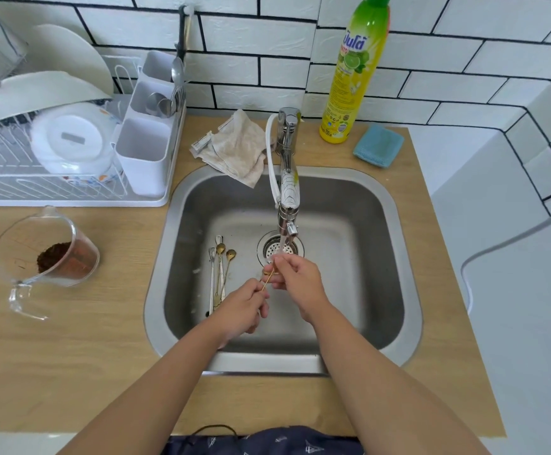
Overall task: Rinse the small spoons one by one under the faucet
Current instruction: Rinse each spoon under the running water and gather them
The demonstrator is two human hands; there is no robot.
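Observation:
A thin gold spoon (pixel 268 278) is held between both hands over the steel sink (pixel 395 244). My left hand (pixel 241 308) pinches its handle end. My right hand (pixel 295 275) grips its bowl end, which the fingers hide, right under the running water from the faucet (pixel 287 205). Several more small spoons (pixel 220 267), gold and silver, lie side by side on the sink floor to the left of the drain (pixel 279 249).
A dish rack (pixel 54 188) with bowls and a white cutlery holder (pixel 144 156) stands at the left. A glass measuring jug (pixel 44 257) with brown powder sits on the wooden counter. A cloth (pixel 234 146), a dish soap bottle (pixel 354 73) and a blue sponge (pixel 378 145) lie behind the sink.

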